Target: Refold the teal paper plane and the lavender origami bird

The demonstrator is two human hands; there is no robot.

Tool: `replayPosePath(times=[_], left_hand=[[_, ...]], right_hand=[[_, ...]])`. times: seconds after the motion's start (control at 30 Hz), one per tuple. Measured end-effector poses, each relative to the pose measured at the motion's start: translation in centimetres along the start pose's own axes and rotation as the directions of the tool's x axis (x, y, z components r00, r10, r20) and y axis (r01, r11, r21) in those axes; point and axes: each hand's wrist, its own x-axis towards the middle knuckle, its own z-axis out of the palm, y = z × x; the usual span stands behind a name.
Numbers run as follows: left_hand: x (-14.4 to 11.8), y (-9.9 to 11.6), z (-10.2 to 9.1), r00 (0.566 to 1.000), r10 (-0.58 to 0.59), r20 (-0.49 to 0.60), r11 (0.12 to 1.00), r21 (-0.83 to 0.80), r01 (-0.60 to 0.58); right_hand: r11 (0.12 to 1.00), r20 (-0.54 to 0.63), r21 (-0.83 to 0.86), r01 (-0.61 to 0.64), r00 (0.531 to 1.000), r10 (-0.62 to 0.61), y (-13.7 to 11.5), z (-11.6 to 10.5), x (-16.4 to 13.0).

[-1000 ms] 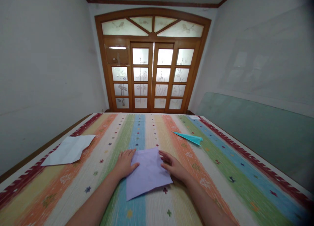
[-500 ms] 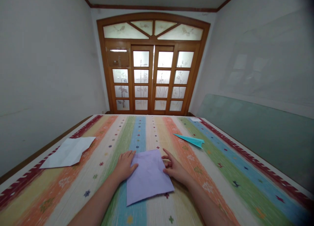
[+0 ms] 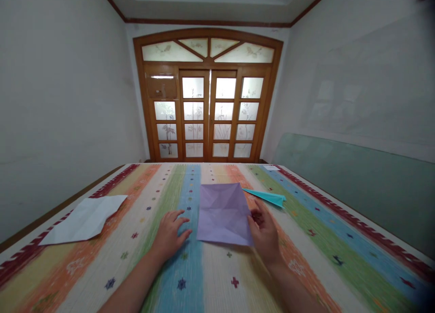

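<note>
A creased sheet of purple paper (image 3: 222,215) is tilted up off the striped cloth, its face toward me. My right hand (image 3: 267,229) pinches its right edge between thumb and fingers. To the left of the sheet, my left hand (image 3: 172,235) is apart from it, fingers spread over the blue and green stripes and holding nothing. Just beyond my right hand lies a folded turquoise paper plane (image 3: 268,196), its pointed tip close to the purple sheet's upper right corner.
A creased white sheet of paper (image 3: 84,220) lies at the left of the striped tablecloth (image 3: 217,281). At the far right corner is a small white paper (image 3: 271,168). A pale green panel (image 3: 356,181) stands along the right side. Wooden glazed doors (image 3: 209,113) are behind the table.
The purple paper has been lifted from the cloth and moved up and right in my right hand. My left hand has let go of it. The view has tipped slightly upward.
</note>
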Motion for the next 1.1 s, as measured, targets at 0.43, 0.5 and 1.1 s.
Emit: replayPosePath(times=[0.43, 0.5, 1.1], left_hand=[[0.0, -0.8, 1.2, 0.940, -0.271, 0.209, 0.501, -0.803, 0.323], [0.2, -1.1, 1.3, 0.905, -0.284, 0.317, 0.314, -0.861, 0.400], [0.3, -2.1, 2.0, 0.903, -0.333, 0.270, 0.156, -0.929, 0.336]], right_hand=[[0.743, 0.542, 0.198, 0.639, 0.560, -0.626, -6.7, 2.3, -4.4], [0.744, 0.630, 0.204, 0.636, 0.497, -0.597, -6.6, 2.8, -4.9], [0.938, 0.554, 0.073, 0.338, 0.769, -0.320, -5.3, 3.2, -5.0]])
